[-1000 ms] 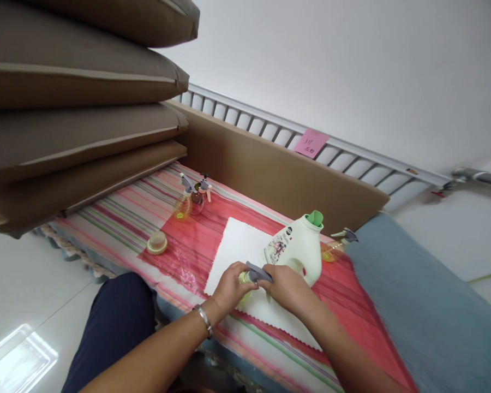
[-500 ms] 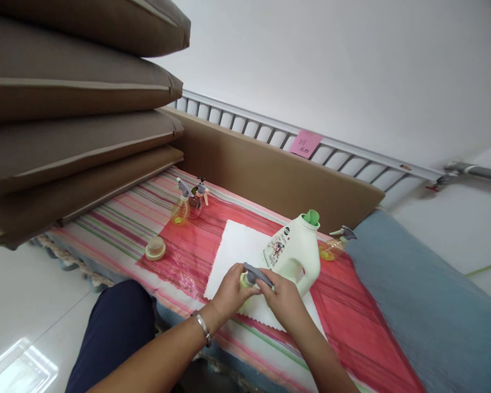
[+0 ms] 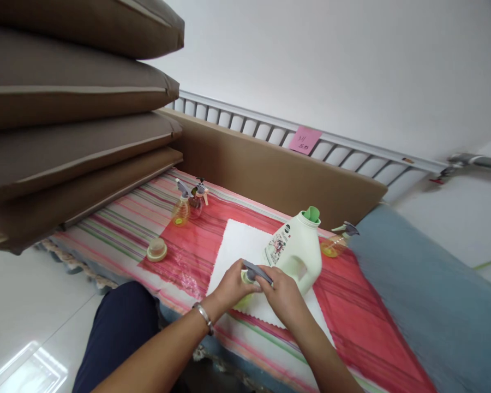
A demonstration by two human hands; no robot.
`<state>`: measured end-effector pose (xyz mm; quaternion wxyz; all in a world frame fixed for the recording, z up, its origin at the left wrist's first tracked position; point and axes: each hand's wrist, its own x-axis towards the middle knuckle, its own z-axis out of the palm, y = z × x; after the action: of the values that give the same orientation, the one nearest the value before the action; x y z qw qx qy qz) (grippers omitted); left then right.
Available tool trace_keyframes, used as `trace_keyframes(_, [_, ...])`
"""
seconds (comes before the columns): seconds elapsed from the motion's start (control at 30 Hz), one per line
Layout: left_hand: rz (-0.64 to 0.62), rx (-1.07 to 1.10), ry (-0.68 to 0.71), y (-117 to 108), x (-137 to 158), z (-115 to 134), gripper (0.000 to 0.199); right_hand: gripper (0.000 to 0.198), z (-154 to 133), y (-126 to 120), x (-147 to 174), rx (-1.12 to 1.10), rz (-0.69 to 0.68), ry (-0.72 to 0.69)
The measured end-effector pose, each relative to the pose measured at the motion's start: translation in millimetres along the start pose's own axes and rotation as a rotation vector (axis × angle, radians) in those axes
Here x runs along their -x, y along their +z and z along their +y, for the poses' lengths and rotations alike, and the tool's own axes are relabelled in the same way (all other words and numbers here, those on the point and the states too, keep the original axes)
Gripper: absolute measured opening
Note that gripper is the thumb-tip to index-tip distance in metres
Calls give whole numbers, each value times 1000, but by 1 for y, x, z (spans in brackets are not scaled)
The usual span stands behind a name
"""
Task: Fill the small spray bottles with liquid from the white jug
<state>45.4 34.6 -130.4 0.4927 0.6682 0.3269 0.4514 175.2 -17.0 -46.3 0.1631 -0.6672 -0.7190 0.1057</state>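
Both my hands are closed around the top of a spray bottle (image 3: 244, 301) with a yellow-green body and a grey trigger head. My left hand (image 3: 231, 286) grips its neck, while my right hand (image 3: 281, 289) has its fingers on the grey spray head. Most of the bottle is hidden behind my hands. Just beyond them a large pale green jug (image 3: 306, 240), its mouth uncapped with a green spout inside, stands upright on a white cloth (image 3: 241, 240). A round pale cap (image 3: 156, 249) lies to the left on the striped cover.
Yellow spray bottle (image 3: 180, 210) and a pinkish one (image 3: 196, 202) stand back left; another yellow spray bottle (image 3: 333, 245) is right of the jug. A red sheet (image 3: 352, 311) lies beneath. Brown cushions (image 3: 82, 103) tower at left; a brown board (image 3: 262, 169) borders the back.
My hands stay on the spray bottle's neck and head, with only a slight shift in grip. The whole view has moved a little; the jug and other bottles stand as before.
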Motion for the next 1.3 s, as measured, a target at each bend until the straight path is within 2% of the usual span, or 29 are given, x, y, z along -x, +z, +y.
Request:
trace_keyframes(0.07, [10,-18,-11,-1,-1,1,30,31,0,0,-1,-10,-11,0])
trace_keyframes(0.13, [-73,-33,-1,-6,-4,4,21,31,2,1,-1,-34,-19,-5])
trace_keyframes(0.2, [-174,-54,11,-11,-6,6,24,34,6,2,-2,-54,-26,-10])
trace_keyframes(0.23, [-185,-62,6,-12,-7,7,30,36,7,3,-2,-58,-29,-10])
trace_keyframes(0.27, [-155,-72,-9,-12,-7,7,38,38,9,4,-3,-60,-31,-6])
trace_keyframes(0.33, [0,-61,-73,-8,-6,6,48,41,11,5,-4,-59,-38,5])
trace_keyframes(0.4, [91,-5,-119,-6,-7,4,46,42,12,5,-4,-56,-51,17])
trace_keyframes(0.43, [68,30,-118,-7,-7,4,43,42,13,5,-4,-54,-59,21])
trace_keyframes(0.5, [-81,70,-71,-11,-9,6,39,43,13,6,-5,-53,-71,39])
trace_keyframes(0.57, [-194,2,-33,-14,-10,9,39,44,14,6,-5,-60,-80,60])
trace_keyframes(0.6, [-194,-70,-43,-13,-9,10,41,45,15,6,-4,-66,-86,69])
trace_keyframes(0.7, [5,-269,-142,-3,-5,9,48,45,15,7,-4,-70,-115,67])
trace_keyframes(0.77, [100,-281,-153,3,-5,6,43,45,13,7,-3,-60,-130,70])
trace_keyframes(0.8, [78,-244,-132,3,-7,5,39,44,12,7,-2,-55,-133,75])
trace_keyframes(0.93, [-232,-53,-83,-8,-16,3,41,40,4,4,-1,-30,-135,105])
trace_keyframes(0.97, [-244,-50,-74,-9,-17,3,45,39,2,3,-1,-19,-126,108])
trace_keyframes(1.0, [-195,-68,-63,-9,-17,2,50,39,-1,2,0,-6,-110,107])
trace_keyframes(1.07, [-17,-134,-33,-6,-13,1,53,36,-4,-1,1,18,-70,94])
trace_keyframes(1.13, [107,-170,-22,-3,-10,-1,45,33,-6,-3,2,40,-41,85])
trace_keyframes(1.17, [114,-174,-18,-3,-9,-1,38,32,-6,-4,3,50,-31,89])
trace_keyframes(1.23, [23,-147,10,-6,-11,-2,28,29,-7,-5,3,65,-20,96])
trace_keyframes(1.3, [-81,-110,33,-11,-13,-2,25,28,-8,-6,3,78,-11,98])
